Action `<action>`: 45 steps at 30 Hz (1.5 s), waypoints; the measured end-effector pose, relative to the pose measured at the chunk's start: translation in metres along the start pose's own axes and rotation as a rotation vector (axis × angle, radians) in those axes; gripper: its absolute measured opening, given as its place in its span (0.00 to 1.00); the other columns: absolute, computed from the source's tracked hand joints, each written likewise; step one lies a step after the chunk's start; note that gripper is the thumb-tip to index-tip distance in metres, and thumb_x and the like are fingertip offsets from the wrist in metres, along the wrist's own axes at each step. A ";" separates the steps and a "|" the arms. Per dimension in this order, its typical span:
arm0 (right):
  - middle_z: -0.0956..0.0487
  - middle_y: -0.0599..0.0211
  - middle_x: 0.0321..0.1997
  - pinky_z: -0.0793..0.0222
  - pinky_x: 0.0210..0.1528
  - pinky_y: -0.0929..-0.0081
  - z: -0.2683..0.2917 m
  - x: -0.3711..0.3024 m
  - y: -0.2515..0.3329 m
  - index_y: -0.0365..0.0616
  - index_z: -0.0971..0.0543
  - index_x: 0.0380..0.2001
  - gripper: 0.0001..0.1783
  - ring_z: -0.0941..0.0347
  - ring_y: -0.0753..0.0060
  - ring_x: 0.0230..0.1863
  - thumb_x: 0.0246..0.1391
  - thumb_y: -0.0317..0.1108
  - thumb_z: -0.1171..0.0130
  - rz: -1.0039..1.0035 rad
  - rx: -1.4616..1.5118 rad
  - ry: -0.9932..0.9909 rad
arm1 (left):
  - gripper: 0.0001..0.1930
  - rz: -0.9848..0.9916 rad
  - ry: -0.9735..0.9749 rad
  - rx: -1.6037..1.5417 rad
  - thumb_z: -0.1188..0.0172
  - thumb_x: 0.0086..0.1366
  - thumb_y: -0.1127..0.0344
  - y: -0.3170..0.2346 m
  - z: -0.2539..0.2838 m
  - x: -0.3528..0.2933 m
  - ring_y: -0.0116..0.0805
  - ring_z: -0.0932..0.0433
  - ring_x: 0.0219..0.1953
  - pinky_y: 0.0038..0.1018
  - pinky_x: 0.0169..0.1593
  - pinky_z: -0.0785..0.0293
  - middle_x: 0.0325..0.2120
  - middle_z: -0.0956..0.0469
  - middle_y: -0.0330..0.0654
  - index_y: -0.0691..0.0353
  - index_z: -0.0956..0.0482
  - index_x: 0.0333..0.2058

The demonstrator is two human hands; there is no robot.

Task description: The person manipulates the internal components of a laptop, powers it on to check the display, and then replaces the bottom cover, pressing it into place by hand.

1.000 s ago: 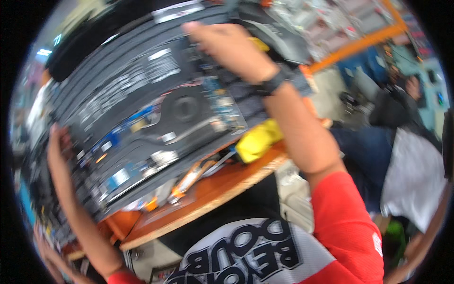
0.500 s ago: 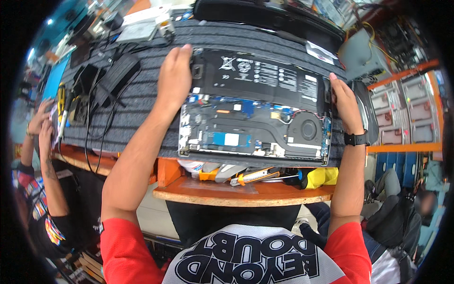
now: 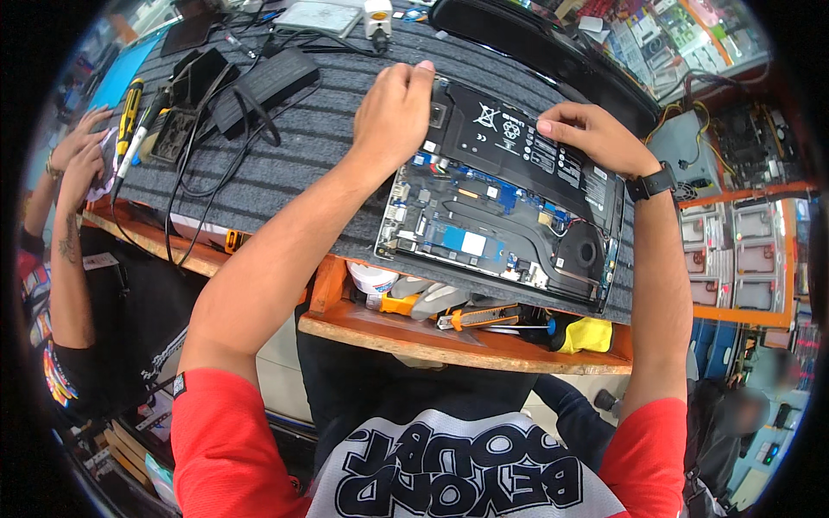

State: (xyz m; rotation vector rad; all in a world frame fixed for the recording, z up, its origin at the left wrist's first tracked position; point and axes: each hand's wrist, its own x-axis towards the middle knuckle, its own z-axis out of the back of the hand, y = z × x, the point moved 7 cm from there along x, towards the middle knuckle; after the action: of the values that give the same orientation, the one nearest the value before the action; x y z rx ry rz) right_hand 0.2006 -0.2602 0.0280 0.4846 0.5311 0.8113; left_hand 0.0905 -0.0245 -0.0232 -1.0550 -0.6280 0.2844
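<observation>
We pinch the upper-left corner of the uncovered laptop (image 3: pixel 484 216) in our left hand (image 3: pixel 393 116), above the grey-striped desk (image 3: pixel 294 190); our right hand (image 3: pixel 596 136) curls over its black battery (image 3: pixel 471 121), whether pinching anything we cannot tell.

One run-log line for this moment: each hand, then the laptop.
left hand: at far-left corner of laptop | right hand: over battery | laptop: internals exposed, striped mat beneath
</observation>
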 end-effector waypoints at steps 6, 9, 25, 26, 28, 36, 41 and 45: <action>0.27 0.81 0.30 0.41 0.39 0.84 -0.010 0.002 -0.009 0.40 0.20 0.41 0.20 0.36 0.88 0.34 0.55 0.46 0.31 -0.049 0.264 0.034 | 0.27 0.017 0.093 0.028 0.58 0.73 0.48 0.006 0.001 0.010 0.49 0.25 0.33 0.40 0.42 0.31 0.31 0.22 0.52 0.69 0.21 0.37; 0.27 0.81 0.31 0.40 0.40 0.84 -0.012 0.004 -0.013 0.41 0.20 0.41 0.19 0.36 0.88 0.35 0.56 0.45 0.31 -0.052 0.275 0.044 | 0.24 0.074 0.249 -0.049 0.57 0.71 0.52 0.017 0.004 0.025 0.33 0.26 0.29 0.31 0.34 0.30 0.28 0.24 0.42 0.67 0.18 0.36; 0.22 0.72 0.40 0.32 0.48 0.77 0.022 -0.028 0.040 0.40 0.21 0.45 0.23 0.30 0.80 0.43 0.55 0.46 0.30 0.170 0.009 -0.216 | 0.15 0.209 0.472 -0.330 0.46 0.71 0.58 0.021 -0.005 0.024 0.17 0.34 0.19 0.19 0.21 0.43 0.18 0.25 0.32 0.62 0.18 0.31; 0.22 0.72 0.41 0.32 0.49 0.77 0.024 -0.031 0.043 0.40 0.21 0.45 0.23 0.29 0.79 0.44 0.55 0.45 0.30 0.194 0.006 -0.231 | 0.15 0.202 0.464 -0.322 0.45 0.71 0.58 0.024 -0.006 0.026 0.17 0.34 0.19 0.19 0.21 0.43 0.18 0.25 0.32 0.62 0.18 0.31; 0.22 0.71 0.41 0.32 0.50 0.76 0.029 -0.043 0.057 0.38 0.21 0.44 0.22 0.29 0.79 0.46 0.55 0.44 0.30 0.217 -0.035 -0.275 | 0.14 0.186 0.451 -0.309 0.45 0.70 0.58 0.030 -0.007 0.030 0.17 0.33 0.19 0.19 0.20 0.43 0.19 0.25 0.31 0.61 0.18 0.31; 0.24 0.63 0.37 0.33 0.45 0.73 0.033 -0.120 0.142 0.37 0.23 0.37 0.17 0.28 0.64 0.40 0.46 0.31 0.28 0.360 -0.308 -0.547 | 0.12 0.265 0.433 -0.512 0.44 0.69 0.62 0.026 -0.005 0.024 0.17 0.33 0.18 0.18 0.20 0.41 0.18 0.26 0.31 0.62 0.19 0.30; 0.23 0.63 0.35 0.32 0.39 0.65 0.004 -0.180 0.182 0.43 0.20 0.37 0.20 0.27 0.59 0.37 0.38 0.33 0.25 0.414 -0.519 -0.759 | 0.10 0.318 0.542 -0.366 0.38 0.66 0.58 0.023 -0.001 0.031 0.16 0.33 0.18 0.18 0.18 0.45 0.18 0.30 0.29 0.59 0.20 0.33; 0.27 0.71 0.30 0.35 0.35 0.64 -0.026 -0.218 0.193 0.51 0.17 0.36 0.23 0.32 0.64 0.32 0.34 0.45 0.24 0.317 -0.599 -0.823 | 0.09 0.332 0.479 -0.500 0.39 0.67 0.58 -0.003 0.004 0.021 0.14 0.39 0.18 0.17 0.20 0.47 0.19 0.35 0.24 0.56 0.20 0.33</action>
State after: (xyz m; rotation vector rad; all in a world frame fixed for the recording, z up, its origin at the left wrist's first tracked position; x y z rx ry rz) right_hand -0.0455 -0.3100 0.1779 0.3035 -0.5561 0.9366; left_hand 0.1048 -0.0127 -0.0120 -1.6484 -0.0810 0.1514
